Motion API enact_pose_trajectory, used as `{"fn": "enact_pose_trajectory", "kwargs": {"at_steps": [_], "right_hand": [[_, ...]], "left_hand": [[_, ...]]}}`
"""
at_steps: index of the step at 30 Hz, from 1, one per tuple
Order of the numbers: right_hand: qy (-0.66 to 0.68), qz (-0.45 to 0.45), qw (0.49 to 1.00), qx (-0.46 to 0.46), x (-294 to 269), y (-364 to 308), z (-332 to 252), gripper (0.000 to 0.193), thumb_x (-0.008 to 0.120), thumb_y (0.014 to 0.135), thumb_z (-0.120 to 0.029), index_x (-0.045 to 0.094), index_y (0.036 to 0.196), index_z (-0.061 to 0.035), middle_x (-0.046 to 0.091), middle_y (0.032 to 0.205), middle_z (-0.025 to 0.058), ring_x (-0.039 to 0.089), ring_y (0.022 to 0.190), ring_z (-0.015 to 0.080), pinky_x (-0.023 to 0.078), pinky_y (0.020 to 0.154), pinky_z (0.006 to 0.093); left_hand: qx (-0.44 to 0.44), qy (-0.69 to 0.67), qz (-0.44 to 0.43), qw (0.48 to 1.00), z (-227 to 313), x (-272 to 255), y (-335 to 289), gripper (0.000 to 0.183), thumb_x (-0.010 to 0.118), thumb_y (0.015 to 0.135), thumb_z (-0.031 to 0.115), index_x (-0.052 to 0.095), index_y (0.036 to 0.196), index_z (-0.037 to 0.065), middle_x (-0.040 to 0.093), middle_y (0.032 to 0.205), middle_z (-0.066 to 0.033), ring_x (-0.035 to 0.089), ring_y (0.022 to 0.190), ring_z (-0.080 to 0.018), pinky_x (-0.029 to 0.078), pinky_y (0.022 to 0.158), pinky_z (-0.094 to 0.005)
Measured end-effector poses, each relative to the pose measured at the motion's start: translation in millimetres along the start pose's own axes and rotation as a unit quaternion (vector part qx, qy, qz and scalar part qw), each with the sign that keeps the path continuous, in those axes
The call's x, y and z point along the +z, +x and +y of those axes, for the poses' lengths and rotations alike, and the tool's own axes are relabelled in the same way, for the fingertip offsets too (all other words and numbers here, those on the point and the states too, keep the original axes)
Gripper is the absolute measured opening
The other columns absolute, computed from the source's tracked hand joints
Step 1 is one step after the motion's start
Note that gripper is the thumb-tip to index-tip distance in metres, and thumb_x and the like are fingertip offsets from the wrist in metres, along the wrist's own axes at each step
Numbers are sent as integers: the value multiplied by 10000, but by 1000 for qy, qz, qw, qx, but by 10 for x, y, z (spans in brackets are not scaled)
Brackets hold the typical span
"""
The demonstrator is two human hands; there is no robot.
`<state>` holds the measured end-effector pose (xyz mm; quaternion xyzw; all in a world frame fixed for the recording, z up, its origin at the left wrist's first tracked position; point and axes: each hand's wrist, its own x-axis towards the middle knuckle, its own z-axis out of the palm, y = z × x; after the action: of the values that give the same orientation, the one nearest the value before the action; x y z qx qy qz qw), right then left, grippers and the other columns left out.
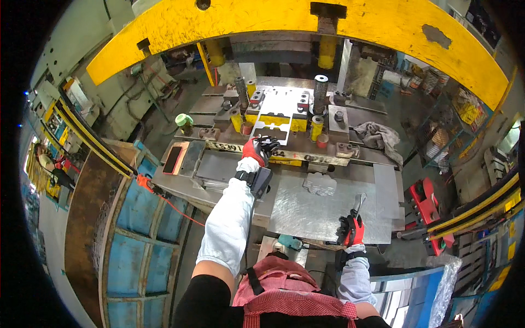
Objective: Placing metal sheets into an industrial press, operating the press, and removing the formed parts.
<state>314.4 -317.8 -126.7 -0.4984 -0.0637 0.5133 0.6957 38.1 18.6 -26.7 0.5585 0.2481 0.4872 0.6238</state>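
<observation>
My left hand (259,151), in a red and black glove, reaches forward to the die. Its fingers close at the near left end of a bright sheet metal piece (279,106) with cutouts; the exact grip is partly hidden. The sheet lies over the die, between dark upright posts (320,90) and yellow blocks. Low on the right, my right hand (351,230), gloved alike, is closed around a slim metal hand tool (359,202) with a bent upper end. Under the tool is a flat metal plate (290,210), with a small cut metal piece (320,184) on its far part.
A yellow press beam (262,19) arches across the top. At the die's right lies a grey rag (379,136); a green-capped container (184,123) stands left. A phone-like dark slab (173,159) rests on the table's left. Blue panelled bin (136,205) lies left; red device (424,199) right.
</observation>
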Motion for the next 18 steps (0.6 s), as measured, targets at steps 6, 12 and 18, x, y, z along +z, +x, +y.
{"fn": "enact_pose_trajectory", "kwargs": {"at_steps": [6,12,18], "right_hand": [[-21,-9,999,-26,103,-77,-14,315,561,824,-242,428,1087,-130,561,730,101,488,432,197,412,360,331],[-49,-2,999,-15,219,-106,-27,415,566,808,-221,418,1181,-115,573,746,115,498,445,196,431,387,330],[-1,17,1000,-23,143,-94,-47,253,550,830,-218,449,1040,-120,549,662,92,446,383,187,377,339,310]], "left_hand": [[229,360,-104,898,-90,-181,49,364,353,909,211,485,1038,-102,572,992,-256,581,886,-387,504,794,-457],[219,257,-56,940,-104,-310,4,363,363,910,230,505,990,-94,592,920,-242,591,854,-370,499,797,-459],[-189,-325,178,909,274,229,-18,407,295,916,241,459,1083,-92,565,1014,-262,579,918,-376,490,821,-451]]}}
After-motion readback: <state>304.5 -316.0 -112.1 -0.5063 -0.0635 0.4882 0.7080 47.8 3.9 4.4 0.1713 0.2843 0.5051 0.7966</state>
